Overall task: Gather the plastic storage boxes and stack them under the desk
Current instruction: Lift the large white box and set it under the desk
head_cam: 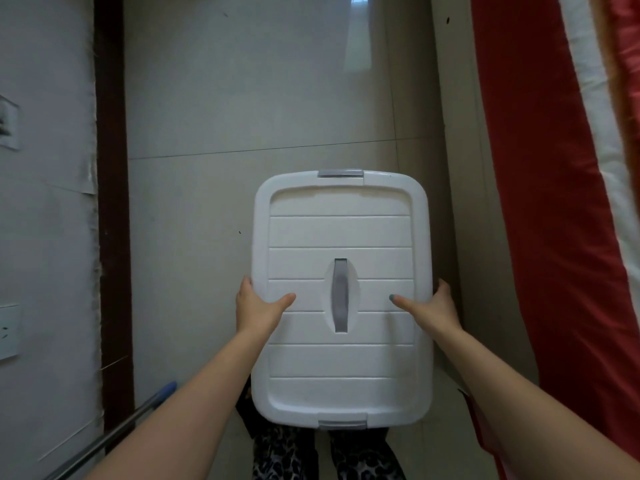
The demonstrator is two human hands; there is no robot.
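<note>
A white plastic storage box with a ribbed lid, a grey centre handle and grey clips at both short ends fills the middle of the view, held above the tiled floor. My left hand grips its left edge, thumb lying on the lid. My right hand grips the right edge, thumb on the lid too. The box's walls and whatever is inside are hidden under the lid. No desk is in view.
A white wall with a dark brown skirting strip runs along the left. Red and white fabric hangs down the right side. A metal pole with a blue end leans at lower left. Beige floor tiles stretch ahead.
</note>
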